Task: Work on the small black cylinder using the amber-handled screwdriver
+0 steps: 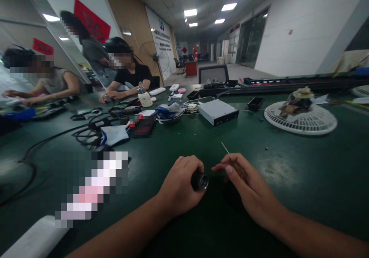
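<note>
Fingers of the left hand (pixel 184 173) closed in a fist around a short black cylinder (pixel 199 182) with a metal-rimmed end, at lower centre of the frame. Fingers of the right hand (pixel 229 168) nearly shut in a pinch on a rough brown lump (pixel 239 171), just beside the cylinder without touching it, and a thin white pin (pixel 225 147) angled up and left from that grip. Both hands low over a long dark green tabletop (pixel 288 208), worn pale in one patch right of centre.

Farther off, at upper left, two seated co-workers (pixel 128 69) (pixel 54 83) and one standing co-worker (pixel 92 52) along the far side, the nearest hands of the black-shirted one (pixel 111 95) resting on the tabletop. At right, a round white fan guard (pixel 300 121) lying flat, a straw-coloured clump (pixel 298 104) on top. Left of centre, coils of black cable (pixel 92 131) beside a blue-and-white cloth (pixel 115 135). At lower left, a long object (pixel 92 185) too blurred to identify. Mid-frame, a grey metal drive box (pixel 217 112), then a shallow bowl (pixel 170 116) holding blue cloth. Right of the box, a small black tray (pixel 255 104). Nearer the hands, a tiny metal bit (pixel 266 148).
</note>
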Demonstrator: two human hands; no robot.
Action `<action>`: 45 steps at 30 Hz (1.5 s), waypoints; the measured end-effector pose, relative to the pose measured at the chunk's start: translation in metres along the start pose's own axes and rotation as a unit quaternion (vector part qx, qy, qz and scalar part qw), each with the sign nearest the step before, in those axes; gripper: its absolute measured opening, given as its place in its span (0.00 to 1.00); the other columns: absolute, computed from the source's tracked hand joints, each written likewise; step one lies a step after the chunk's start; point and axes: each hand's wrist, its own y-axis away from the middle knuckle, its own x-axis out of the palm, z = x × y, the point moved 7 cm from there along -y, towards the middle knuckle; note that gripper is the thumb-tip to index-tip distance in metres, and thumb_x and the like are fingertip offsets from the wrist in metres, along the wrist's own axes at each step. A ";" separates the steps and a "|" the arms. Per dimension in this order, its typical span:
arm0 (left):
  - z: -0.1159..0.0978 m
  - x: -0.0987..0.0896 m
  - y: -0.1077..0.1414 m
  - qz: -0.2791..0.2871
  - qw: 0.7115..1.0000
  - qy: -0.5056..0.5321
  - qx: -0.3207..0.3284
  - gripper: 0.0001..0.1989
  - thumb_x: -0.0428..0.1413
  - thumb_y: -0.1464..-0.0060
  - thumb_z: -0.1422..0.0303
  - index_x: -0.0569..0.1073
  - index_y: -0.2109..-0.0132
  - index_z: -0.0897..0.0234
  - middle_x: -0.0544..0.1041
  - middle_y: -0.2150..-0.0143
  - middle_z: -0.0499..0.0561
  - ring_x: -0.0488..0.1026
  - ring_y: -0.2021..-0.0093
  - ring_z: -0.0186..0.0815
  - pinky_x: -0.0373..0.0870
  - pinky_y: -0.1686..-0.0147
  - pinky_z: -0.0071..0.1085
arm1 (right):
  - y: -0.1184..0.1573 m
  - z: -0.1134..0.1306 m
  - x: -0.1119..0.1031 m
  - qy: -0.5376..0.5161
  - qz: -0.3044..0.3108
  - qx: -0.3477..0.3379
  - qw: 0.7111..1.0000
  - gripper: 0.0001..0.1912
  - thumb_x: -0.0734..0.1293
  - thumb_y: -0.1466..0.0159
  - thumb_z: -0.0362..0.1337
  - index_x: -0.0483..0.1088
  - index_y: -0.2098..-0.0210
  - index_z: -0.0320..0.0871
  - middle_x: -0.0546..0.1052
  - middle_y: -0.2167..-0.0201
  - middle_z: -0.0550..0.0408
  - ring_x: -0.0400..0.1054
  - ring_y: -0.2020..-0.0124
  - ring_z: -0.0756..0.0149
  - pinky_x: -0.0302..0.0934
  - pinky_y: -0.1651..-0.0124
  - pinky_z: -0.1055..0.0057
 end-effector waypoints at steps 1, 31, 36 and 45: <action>0.004 -0.001 0.000 -0.010 1.000 -0.004 -0.021 0.11 0.58 0.52 0.75 0.64 0.63 0.61 0.71 0.65 0.47 0.66 0.65 0.36 0.62 0.63 0.35 | 0.001 0.001 -0.002 -0.015 -0.008 -0.008 1.000 0.12 0.59 0.26 0.46 0.68 0.51 0.47 0.79 0.56 0.51 0.73 0.57 0.62 0.66 0.56 0.64; 0.019 0.004 0.002 0.001 0.997 0.000 -0.077 0.12 0.57 0.48 0.72 0.58 0.66 0.60 0.68 0.67 0.47 0.64 0.66 0.36 0.58 0.67 0.33 | 0.013 0.022 0.007 -0.030 0.073 -0.121 0.990 0.14 0.60 0.26 0.39 0.77 0.54 0.47 0.80 0.63 0.54 0.73 0.64 0.66 0.65 0.63 0.70; 0.017 0.004 0.002 0.011 0.997 0.002 -0.078 0.13 0.57 0.48 0.71 0.57 0.66 0.60 0.68 0.66 0.47 0.64 0.66 0.36 0.58 0.67 0.34 | 0.013 0.025 0.010 -0.014 0.106 -0.122 0.987 0.15 0.59 0.26 0.39 0.78 0.58 0.45 0.80 0.66 0.53 0.73 0.67 0.66 0.65 0.65 0.70; 0.018 0.007 0.002 0.009 0.997 0.005 -0.073 0.12 0.57 0.48 0.72 0.57 0.66 0.60 0.68 0.67 0.47 0.63 0.67 0.35 0.57 0.68 0.33 | 0.010 0.019 0.009 0.002 0.076 -0.096 0.992 0.15 0.59 0.26 0.40 0.77 0.57 0.46 0.80 0.65 0.54 0.73 0.67 0.66 0.65 0.65 0.69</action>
